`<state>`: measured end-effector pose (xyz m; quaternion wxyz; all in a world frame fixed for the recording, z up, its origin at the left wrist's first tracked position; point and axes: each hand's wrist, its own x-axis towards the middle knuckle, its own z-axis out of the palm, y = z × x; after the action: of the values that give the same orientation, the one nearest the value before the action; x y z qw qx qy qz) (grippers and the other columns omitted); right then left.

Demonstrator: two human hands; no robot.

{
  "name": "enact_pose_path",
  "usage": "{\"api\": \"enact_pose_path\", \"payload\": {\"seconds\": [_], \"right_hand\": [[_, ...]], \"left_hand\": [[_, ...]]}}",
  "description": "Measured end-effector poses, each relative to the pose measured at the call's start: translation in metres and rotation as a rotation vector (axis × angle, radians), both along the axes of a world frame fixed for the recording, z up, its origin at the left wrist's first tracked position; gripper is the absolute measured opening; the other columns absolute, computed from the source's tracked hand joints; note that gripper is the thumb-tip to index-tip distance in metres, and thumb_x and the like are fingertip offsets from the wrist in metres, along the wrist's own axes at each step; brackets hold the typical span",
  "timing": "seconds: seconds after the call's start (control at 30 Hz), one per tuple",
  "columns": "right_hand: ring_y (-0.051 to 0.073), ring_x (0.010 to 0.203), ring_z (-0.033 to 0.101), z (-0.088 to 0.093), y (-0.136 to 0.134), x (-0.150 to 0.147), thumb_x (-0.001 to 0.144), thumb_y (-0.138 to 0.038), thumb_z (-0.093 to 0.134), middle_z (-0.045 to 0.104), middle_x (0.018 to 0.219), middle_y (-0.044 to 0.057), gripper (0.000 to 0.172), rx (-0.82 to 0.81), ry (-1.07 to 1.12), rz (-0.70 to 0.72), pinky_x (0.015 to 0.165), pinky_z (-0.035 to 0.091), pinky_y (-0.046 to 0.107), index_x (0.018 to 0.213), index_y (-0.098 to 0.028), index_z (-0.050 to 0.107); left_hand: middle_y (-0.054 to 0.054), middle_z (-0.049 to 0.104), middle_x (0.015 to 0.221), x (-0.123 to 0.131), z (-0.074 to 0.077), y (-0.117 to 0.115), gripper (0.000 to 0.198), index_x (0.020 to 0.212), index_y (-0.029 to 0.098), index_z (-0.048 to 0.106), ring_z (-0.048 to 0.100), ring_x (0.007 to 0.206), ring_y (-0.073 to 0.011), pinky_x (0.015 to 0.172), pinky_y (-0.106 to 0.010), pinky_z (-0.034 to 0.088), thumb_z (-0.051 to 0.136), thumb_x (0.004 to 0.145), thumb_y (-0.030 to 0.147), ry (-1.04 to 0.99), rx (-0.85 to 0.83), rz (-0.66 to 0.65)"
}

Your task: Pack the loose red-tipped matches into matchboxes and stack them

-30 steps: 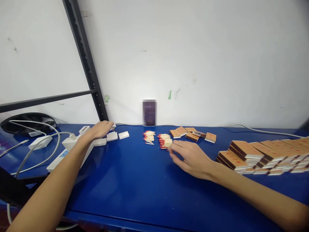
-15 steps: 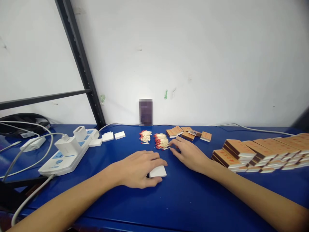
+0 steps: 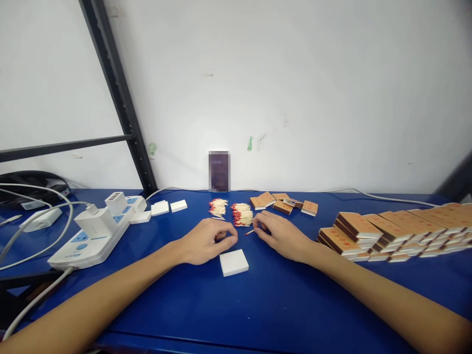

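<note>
My left hand (image 3: 206,241) rests on the blue table (image 3: 258,305) with its fingers curled in, thumb against the fingertips; what it holds, if anything, is hidden. A white matchbox tray (image 3: 234,262) lies flat just in front of that hand, apart from it. My right hand (image 3: 282,235) lies low on the table with its fingers stretched leftward. Its tips are beside a single loose match (image 3: 250,232). Two piles of red-tipped matches (image 3: 242,214) lie just beyond both hands.
Brown matchbox sleeves (image 3: 283,202) are scattered behind the right hand. Rows of stacked matchboxes (image 3: 387,228) fill the right side. More white trays (image 3: 169,206), a white power strip (image 3: 92,231) with cables, and a black shelf frame (image 3: 121,108) are on the left. A blurred dark object (image 3: 219,171) leans on the wall.
My left hand fetched a white tray from the far left, set it down in the middle, let go and curled up behind it. My right hand stayed by the matches.
</note>
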<state>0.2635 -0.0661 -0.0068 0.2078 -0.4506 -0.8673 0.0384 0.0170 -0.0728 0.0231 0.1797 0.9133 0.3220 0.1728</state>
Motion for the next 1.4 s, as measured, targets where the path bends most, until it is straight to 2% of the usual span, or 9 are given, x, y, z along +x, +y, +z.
{"api": "enact_pose_path", "payload": {"seconds": [0.17, 0.3, 0.47, 0.6, 0.8, 0.9, 1.0, 1.23, 1.4], "right_hand": [[0.018, 0.082, 0.056, 0.003, -0.002, -0.001, 0.095, -0.024, 0.043, 0.059, 0.093, 0.004, 0.016, -0.029, -0.007, 0.001, 0.072, 0.043, 0.031, 0.098, -0.021, 0.058], [0.019, 0.084, 0.057, 0.003, -0.001, -0.001, 0.096, -0.023, 0.043, 0.060, 0.094, 0.006, 0.020, -0.033, -0.011, 0.012, 0.074, 0.043, 0.032, 0.103, -0.021, 0.061], [0.020, 0.090, 0.059, -0.001, 0.001, -0.002, 0.095, -0.021, 0.043, 0.065, 0.097, 0.007, 0.026, -0.019, 0.012, 0.043, 0.077, 0.044, 0.032, 0.110, -0.020, 0.065], [0.019, 0.083, 0.060, 0.000, 0.003, -0.002, 0.095, -0.022, 0.044, 0.066, 0.093, 0.007, 0.030, -0.024, 0.014, 0.045, 0.072, 0.044, 0.031, 0.114, -0.022, 0.067], [0.019, 0.081, 0.060, -0.001, 0.003, -0.002, 0.094, -0.023, 0.044, 0.066, 0.093, 0.007, 0.032, -0.015, 0.006, 0.035, 0.071, 0.044, 0.031, 0.115, -0.022, 0.068], [0.019, 0.080, 0.059, 0.000, 0.003, -0.001, 0.094, -0.023, 0.044, 0.065, 0.090, 0.007, 0.030, -0.023, 0.000, 0.038, 0.070, 0.044, 0.031, 0.113, -0.021, 0.067], [0.019, 0.078, 0.058, 0.002, 0.001, -0.001, 0.093, -0.024, 0.047, 0.063, 0.084, 0.005, 0.024, -0.040, 0.007, 0.051, 0.068, 0.043, 0.030, 0.108, -0.020, 0.066], [0.017, 0.074, 0.055, 0.003, -0.002, -0.001, 0.094, -0.024, 0.045, 0.062, 0.085, 0.004, 0.018, -0.037, 0.017, 0.075, 0.066, 0.041, 0.029, 0.101, -0.020, 0.061], [0.016, 0.072, 0.054, 0.003, -0.002, -0.002, 0.094, -0.024, 0.046, 0.061, 0.083, 0.004, 0.017, -0.049, 0.028, 0.094, 0.065, 0.041, 0.029, 0.099, -0.020, 0.062]], "left_hand": [[-0.002, 0.062, 0.086, 0.005, 0.008, -0.019, 0.045, 0.108, 0.020, 0.064, 0.056, 0.072, -0.0164, 0.065, -0.026, 0.039, 0.057, 0.083, 0.058, 0.219, 0.124, -0.142], [-0.005, 0.063, 0.095, 0.009, 0.004, -0.027, 0.039, 0.108, 0.021, 0.064, 0.059, 0.086, -0.0205, 0.081, -0.032, 0.044, 0.065, 0.080, 0.048, 0.155, 0.102, -0.124], [-0.004, 0.065, 0.099, 0.011, 0.002, -0.027, 0.031, 0.104, 0.020, 0.056, 0.061, 0.084, -0.0161, 0.078, -0.030, 0.049, 0.069, 0.076, 0.025, -0.207, -0.256, -0.123], [-0.010, 0.063, 0.115, 0.010, 0.000, -0.020, 0.033, 0.105, 0.018, 0.051, 0.062, 0.100, -0.0191, 0.086, -0.034, 0.051, 0.068, 0.077, 0.019, -0.368, -0.555, -0.204], [-0.005, 0.063, 0.099, -0.002, 0.006, -0.009, 0.040, 0.098, 0.018, 0.061, 0.056, 0.088, -0.0178, 0.084, -0.034, 0.047, 0.078, 0.066, 0.035, -0.080, -0.165, -0.166], [-0.003, 0.061, 0.092, -0.007, 0.009, -0.002, 0.036, 0.101, 0.018, 0.061, 0.053, 0.079, -0.0154, 0.074, -0.029, 0.045, 0.068, 0.077, 0.045, -0.100, -0.193, -0.145], [-0.003, 0.060, 0.086, -0.010, 0.007, 0.009, 0.034, 0.095, 0.016, 0.062, 0.051, 0.076, -0.0145, 0.069, -0.027, 0.041, 0.045, 0.092, 0.045, -0.213, -0.266, 0.005], [0.000, 0.054, 0.074, -0.024, 0.002, 0.033, 0.034, 0.078, 0.015, 0.056, 0.046, 0.070, -0.0138, 0.066, -0.027, 0.036, 0.042, 0.092, 0.043, -0.327, -0.093, 0.149], [0.004, 0.044, 0.063, -0.022, -0.002, 0.028, 0.032, 0.079, 0.018, 0.046, 0.039, 0.058, -0.0117, 0.056, -0.026, 0.030, 0.039, 0.094, 0.046, -0.135, -0.027, 0.172]]}}
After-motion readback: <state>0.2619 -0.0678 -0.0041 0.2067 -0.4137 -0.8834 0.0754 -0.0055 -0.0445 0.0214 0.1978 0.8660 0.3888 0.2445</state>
